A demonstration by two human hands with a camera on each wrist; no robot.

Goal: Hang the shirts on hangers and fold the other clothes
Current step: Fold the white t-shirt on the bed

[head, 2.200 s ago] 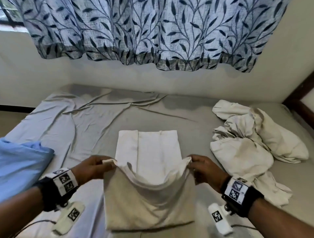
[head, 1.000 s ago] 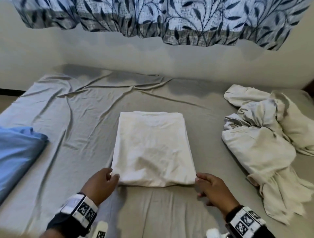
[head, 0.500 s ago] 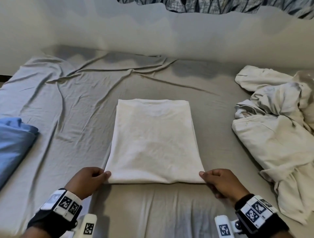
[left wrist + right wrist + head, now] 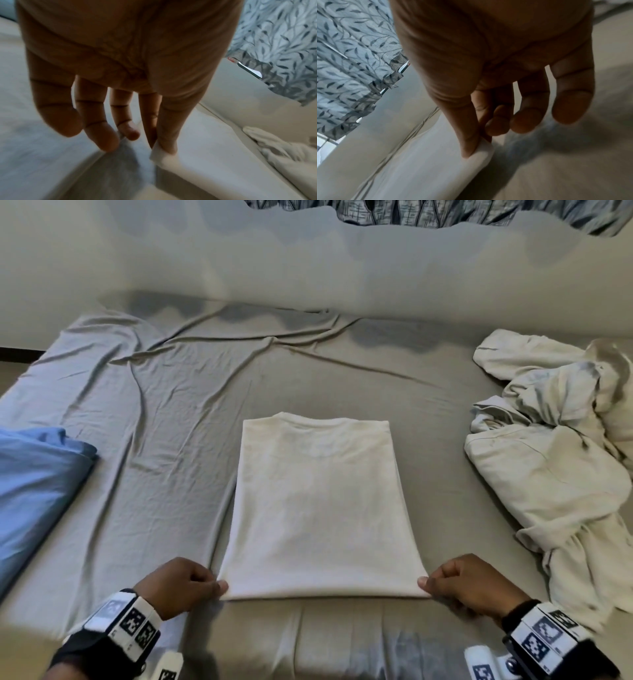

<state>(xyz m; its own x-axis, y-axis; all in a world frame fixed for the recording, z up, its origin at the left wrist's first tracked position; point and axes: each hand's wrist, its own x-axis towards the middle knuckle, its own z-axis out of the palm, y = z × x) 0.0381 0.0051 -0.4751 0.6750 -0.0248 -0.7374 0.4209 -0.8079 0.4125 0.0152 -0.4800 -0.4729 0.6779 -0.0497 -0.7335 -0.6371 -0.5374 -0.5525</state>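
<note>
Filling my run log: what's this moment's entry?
hands: left, right pinch tee near corners | tee: folded, flat on bed

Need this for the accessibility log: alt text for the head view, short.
Two hands pinch the near corners of a folded white garment lying flat on a grey bedsheet, left hand at the left corner, right hand at the right. A crumpled pile of pale clothes lies to the right, blue fabric at the left edge.

Matt white cloth garment [image 4: 322, 508]
</note>
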